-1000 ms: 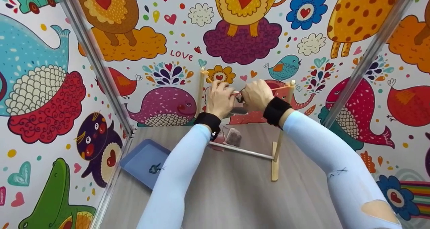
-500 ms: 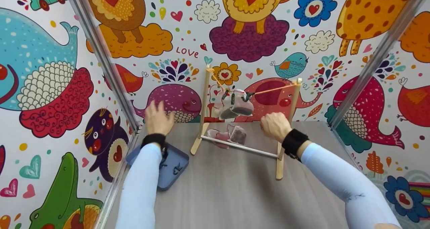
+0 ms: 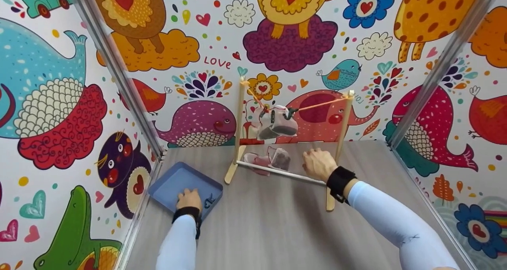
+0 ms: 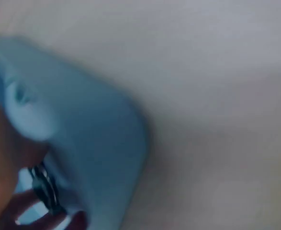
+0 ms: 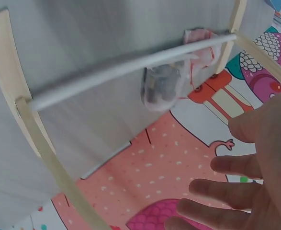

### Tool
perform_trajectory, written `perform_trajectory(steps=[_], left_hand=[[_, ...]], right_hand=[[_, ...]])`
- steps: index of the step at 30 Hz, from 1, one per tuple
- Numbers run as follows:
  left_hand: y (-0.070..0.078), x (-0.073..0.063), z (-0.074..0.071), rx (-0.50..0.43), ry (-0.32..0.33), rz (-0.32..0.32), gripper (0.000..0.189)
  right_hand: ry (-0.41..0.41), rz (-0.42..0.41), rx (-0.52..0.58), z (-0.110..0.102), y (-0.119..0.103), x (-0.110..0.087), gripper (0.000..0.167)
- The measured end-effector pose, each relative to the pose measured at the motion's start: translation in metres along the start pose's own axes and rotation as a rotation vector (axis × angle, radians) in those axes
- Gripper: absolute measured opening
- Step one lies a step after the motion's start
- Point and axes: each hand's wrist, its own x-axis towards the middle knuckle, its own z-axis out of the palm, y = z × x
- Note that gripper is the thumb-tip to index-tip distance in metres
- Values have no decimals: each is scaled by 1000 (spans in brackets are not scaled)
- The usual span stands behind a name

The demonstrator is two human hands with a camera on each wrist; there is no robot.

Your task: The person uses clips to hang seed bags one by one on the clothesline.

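Note:
My left hand reaches down into a shallow blue tray, beside a small dark clip. In the left wrist view a dark clip shows between thumb and fingers, blurred; I cannot tell whether they grip it. My right hand hovers by the right post of a wooden stand, its fingers relaxed and holding nothing in the right wrist view. Dark clips fasten sheer pouches with dark contents to the stand's orange cord, which sags under them.
More sheer pouches with red strings lie on the table behind the stand's white crossbar. The stand's flat wooden feet rest on the grey tabletop. Cartoon-printed walls and metal corner rails enclose the table.
Both hands have left the cord, where the hanging pouches came into view. The left hand has swung left and down into the tray; the right has drawn back and lowered beside the right post.

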Motion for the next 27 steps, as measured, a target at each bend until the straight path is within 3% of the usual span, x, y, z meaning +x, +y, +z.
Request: perform_trajectory(steps=[4,6,7,11,14,17,21,27], left_hand=[[-3,2,16,-26,145,6,32],[-13,13,30,-45,200,11,24],[-18,19,34,-55,208,7,22],[-19,20,30,-126,176,-34,19],[-4,4,9,-175,127,-55,21],[4,5,-1,-221,112,-49,26],[25,11,-15,-266,133,-16,31],[62,22,-29,-284,218,91,25]], right_hand=[[-3,-1,4,12,0,-8,26],[-12,1,14,17,0,-12,26],[-18,3,21,20,1,-14,26],[-41,8,80,29,-1,-21,22],[-50,10,107,33,-3,-25,21],[-42,7,145,36,-4,-28,19],[-58,-16,294,35,-6,-30,17],[-132,-20,495,25,-19,-26,37]])
